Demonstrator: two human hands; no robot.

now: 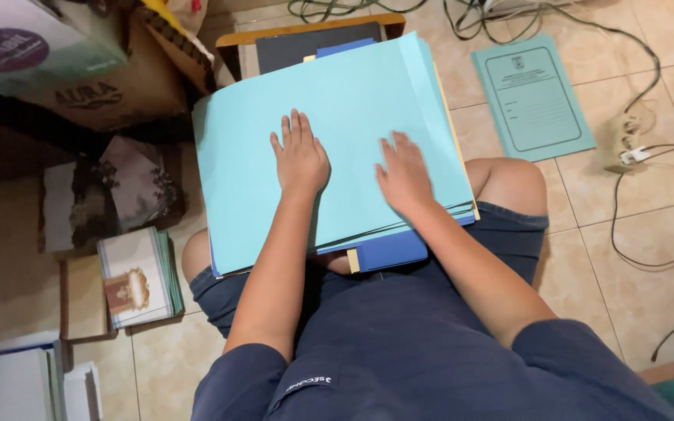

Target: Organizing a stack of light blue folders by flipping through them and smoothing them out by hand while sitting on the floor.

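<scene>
A stack of light blue paper sheets [352, 101] lies across my lap and a low wooden table [232, 37]. My left hand [299, 156] rests flat on the top sheet near its middle, fingers spread. Just to its right, my right hand [404, 175] presses flat on the same sheet. Under the stack a darker blue folder [388, 251] and yellow sheet edges stick out at the lower right. Neither hand grips anything.
A green printed folder [532, 97] lies on the tiled floor at the right, next to a power strip [624, 139] with trailing cables. Cardboard boxes [79, 62] stand at upper left. Stacks of printed booklets [138, 277] sit on the floor to the left.
</scene>
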